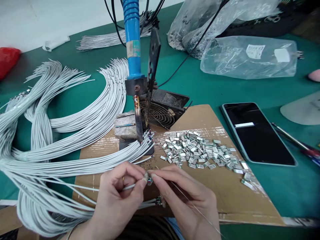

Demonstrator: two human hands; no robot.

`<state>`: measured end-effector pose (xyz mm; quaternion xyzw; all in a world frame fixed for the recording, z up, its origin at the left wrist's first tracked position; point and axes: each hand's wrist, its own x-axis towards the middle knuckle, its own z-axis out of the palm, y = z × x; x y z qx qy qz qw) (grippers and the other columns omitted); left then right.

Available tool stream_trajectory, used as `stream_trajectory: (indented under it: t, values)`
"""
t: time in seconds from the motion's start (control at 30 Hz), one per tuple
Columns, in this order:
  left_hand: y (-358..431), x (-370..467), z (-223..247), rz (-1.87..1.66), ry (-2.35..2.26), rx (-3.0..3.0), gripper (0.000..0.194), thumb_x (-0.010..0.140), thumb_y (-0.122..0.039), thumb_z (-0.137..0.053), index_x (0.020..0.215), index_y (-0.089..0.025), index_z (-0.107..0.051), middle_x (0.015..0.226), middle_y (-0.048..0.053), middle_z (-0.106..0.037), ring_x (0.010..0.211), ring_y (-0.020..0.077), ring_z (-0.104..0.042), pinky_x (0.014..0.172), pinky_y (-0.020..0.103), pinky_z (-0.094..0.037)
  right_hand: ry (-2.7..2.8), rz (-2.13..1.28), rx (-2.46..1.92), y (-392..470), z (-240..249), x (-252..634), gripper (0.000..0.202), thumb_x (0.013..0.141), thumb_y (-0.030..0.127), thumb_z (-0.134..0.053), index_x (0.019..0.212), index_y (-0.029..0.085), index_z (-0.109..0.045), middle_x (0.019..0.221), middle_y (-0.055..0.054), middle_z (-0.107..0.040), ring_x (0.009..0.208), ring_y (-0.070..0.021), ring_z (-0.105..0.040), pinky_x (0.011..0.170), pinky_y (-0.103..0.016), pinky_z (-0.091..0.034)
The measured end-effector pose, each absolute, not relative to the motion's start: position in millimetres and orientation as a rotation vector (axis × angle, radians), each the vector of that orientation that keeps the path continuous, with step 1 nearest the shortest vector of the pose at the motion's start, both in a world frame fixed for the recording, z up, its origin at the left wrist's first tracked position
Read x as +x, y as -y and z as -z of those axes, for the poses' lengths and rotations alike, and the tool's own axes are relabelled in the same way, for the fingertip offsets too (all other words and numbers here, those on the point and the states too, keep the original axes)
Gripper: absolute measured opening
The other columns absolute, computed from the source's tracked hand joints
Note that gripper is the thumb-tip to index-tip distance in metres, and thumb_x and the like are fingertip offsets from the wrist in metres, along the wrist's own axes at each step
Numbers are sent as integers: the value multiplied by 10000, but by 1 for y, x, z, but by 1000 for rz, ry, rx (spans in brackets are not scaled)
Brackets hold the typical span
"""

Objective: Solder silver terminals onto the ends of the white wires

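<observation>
My left hand (117, 196) is closed, pinching a white cable (128, 187) close to its end. My right hand (186, 196) meets it fingertip to fingertip, with its thumb and fingers pressed together. A small metal and green piece (149, 181) shows between the fingertips, partly hidden; I cannot tell which hand bears it. Thin solder wire (193, 205) runs through my right hand and trails to the lower right. Just beyond the hands, a soldering iron (132, 43) with a blue handle stands fixed, its bent tip pointing down over a bundle of white cable ends (135, 151).
Many small metal connectors (197, 150) lie heaped on the cardboard (240, 196). White cable bundles (100, 126) fill the left. Behind the iron sit a fan (160, 110) and a sponge block (125, 126). A phone (257, 133) and plastic bags (250, 56) are at the right.
</observation>
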<state>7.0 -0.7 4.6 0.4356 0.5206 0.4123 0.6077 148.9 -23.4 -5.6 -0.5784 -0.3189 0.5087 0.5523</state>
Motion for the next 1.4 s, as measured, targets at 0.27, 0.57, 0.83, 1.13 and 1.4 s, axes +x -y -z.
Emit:
stream_trajectory:
  t: [0.27, 0.57, 0.83, 1.13, 1.4]
  values:
    - [-1, 8, -4, -929, -1177, 972, 181, 949, -140, -736, 778, -114, -681, 887, 31, -714, 601, -3, -562, 560, -1, -414, 748, -1182, -1354, 24, 7, 148, 174, 890, 282, -794, 956, 422, -875, 819, 14, -698, 698, -68, -610, 624, -140, -472]
    - [-1, 9, -3, -964, -1196, 979, 157, 928, -102, -741, 778, -122, -700, 889, 21, -714, 640, 0, -595, 557, -13, -402, 794, -1128, -1342, 25, 12, 146, 195, 919, 247, -780, 985, 405, -873, 850, 26, -695, 719, -60, -632, 651, -133, -498]
    - [-5, 11, 0, -986, -1222, 954, 161, 923, -95, -737, 770, -114, -692, 866, 21, -713, 644, 3, -621, 562, -14, -406, 955, -930, -1405, 27, 18, 148, 273, 1090, 276, -578, 1121, 396, -821, 942, 31, -665, 760, -39, -611, 673, -131, -476]
    - [-15, 14, 8, -1080, -1276, 998, 148, 915, -70, -724, 774, -105, -693, 899, 32, -728, 626, -13, -592, 591, -10, -408, 1080, -823, -1506, 22, 22, 161, 266, 1137, 267, -459, 886, 198, -512, 786, 16, -537, 696, -85, -508, 635, -187, -424]
    - [-33, 20, -7, -1071, -1380, 1040, 131, 750, -50, -775, 702, -85, -658, 816, 42, -714, 587, 30, -612, 538, 41, -446, 1263, -690, -1401, 14, 19, 159, 155, 1003, 99, -620, 916, 215, -563, 1227, -28, -673, 1169, -113, -673, 969, -192, -522]
